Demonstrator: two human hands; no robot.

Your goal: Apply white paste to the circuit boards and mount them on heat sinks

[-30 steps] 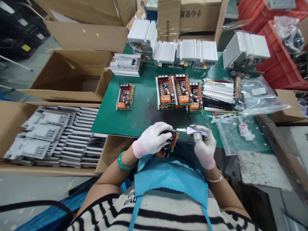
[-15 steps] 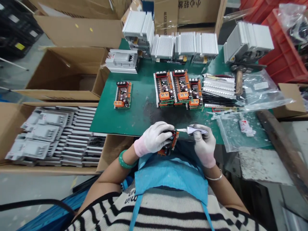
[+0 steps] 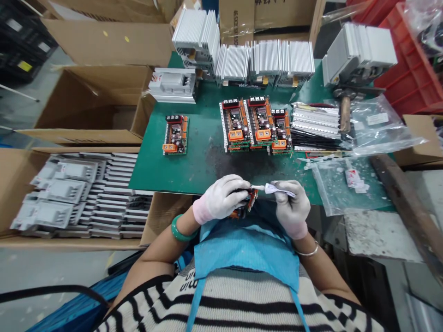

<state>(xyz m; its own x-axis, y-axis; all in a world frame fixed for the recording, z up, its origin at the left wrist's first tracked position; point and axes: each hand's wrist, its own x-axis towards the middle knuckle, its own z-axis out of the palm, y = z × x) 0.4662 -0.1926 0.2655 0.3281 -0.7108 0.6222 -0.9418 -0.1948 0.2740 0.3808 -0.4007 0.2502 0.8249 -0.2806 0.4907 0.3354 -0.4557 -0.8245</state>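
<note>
White-gloved left hand [image 3: 219, 198] curls around an orange-edged circuit board [image 3: 246, 206], steadying it over the blue apron [image 3: 242, 258], while the right hand [image 3: 292, 207] pinches a white tube [image 3: 278, 189], nozzle just beside the board.

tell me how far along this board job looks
Seemingly done: orange-edged circuit boards lie on the green mat, with finned heat sinks stacked behind. In hand: the left hand grips a board, and the right hand holds a white tube at its edge. Apparently left: grey finned pieces filling the carton.
</note>
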